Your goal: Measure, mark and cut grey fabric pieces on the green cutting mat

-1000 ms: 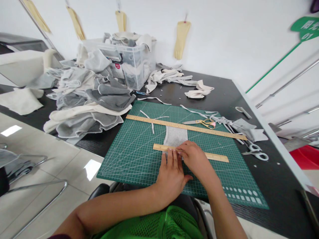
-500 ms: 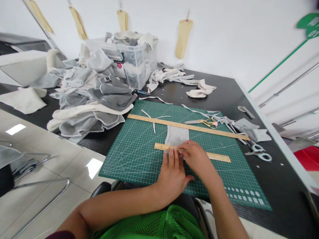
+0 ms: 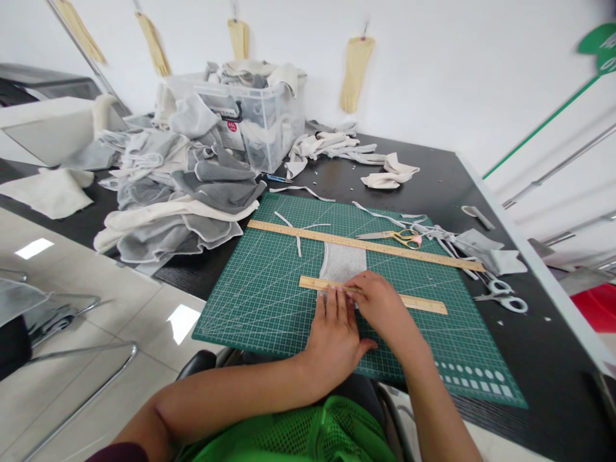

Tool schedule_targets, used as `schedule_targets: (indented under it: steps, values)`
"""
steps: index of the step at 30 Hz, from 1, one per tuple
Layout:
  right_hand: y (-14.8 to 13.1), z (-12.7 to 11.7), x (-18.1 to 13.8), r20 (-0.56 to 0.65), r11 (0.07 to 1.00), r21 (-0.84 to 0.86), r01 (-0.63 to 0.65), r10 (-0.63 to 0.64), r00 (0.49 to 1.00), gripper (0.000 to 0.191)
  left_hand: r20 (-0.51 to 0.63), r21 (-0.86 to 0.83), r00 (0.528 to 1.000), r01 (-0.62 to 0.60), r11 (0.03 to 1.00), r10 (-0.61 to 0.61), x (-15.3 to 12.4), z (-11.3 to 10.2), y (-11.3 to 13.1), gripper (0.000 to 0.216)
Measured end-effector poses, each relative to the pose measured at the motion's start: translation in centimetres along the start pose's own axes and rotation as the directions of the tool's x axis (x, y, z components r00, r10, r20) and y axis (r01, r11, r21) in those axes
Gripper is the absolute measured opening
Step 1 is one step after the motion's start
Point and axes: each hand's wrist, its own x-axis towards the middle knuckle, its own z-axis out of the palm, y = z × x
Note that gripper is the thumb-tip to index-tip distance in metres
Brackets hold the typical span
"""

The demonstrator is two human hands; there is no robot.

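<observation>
My left hand (image 3: 334,333) lies flat with its fingers stretched out, the tips pressing on the lower edge of a short wooden ruler (image 3: 423,303) and the cloth there. My right hand (image 3: 378,301) is closed at the middle of that ruler, its fingertips close to the left ones; what they pinch is hidden. Under the ruler lies a piece of light grey cloth (image 3: 344,260), its near part covered by my hands. A long wooden ruler (image 3: 283,230) crosses the cloth's far edge. All this rests on a green cutting mat (image 3: 250,295).
Gold-handled scissors (image 3: 407,239) lie beyond the long ruler; white-handled scissors (image 3: 503,296) are right of the mat, near cloth scraps (image 3: 507,261). A heap of grey and white cloth (image 3: 178,212) and a clear plastic bin (image 3: 269,122) stand at the left. A blue cutter (image 3: 279,178) lies behind the mat.
Both hands stay in place on the short ruler and the cloth. The whole view has shifted very slightly.
</observation>
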Motion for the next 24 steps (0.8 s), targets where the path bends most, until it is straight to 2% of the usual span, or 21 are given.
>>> schedule_targets:
  steps: [8, 24]
  values:
    - [0.31, 0.36, -0.02, -0.037, 0.998, 0.057, 0.016, -0.014, 0.999, 0.023, -0.05, 0.01, 0.999, 0.002, 1.0, -0.002, -0.03, 0.27, 0.03, 0.089]
    - [0.59, 0.34, 0.11, -0.014, 0.999, 0.046, 0.009, -0.008, 1.0, 0.021, -0.043, -0.007, 0.999, -0.016, 1.0, 0.016, 0.05, 0.26, -0.03, 0.091]
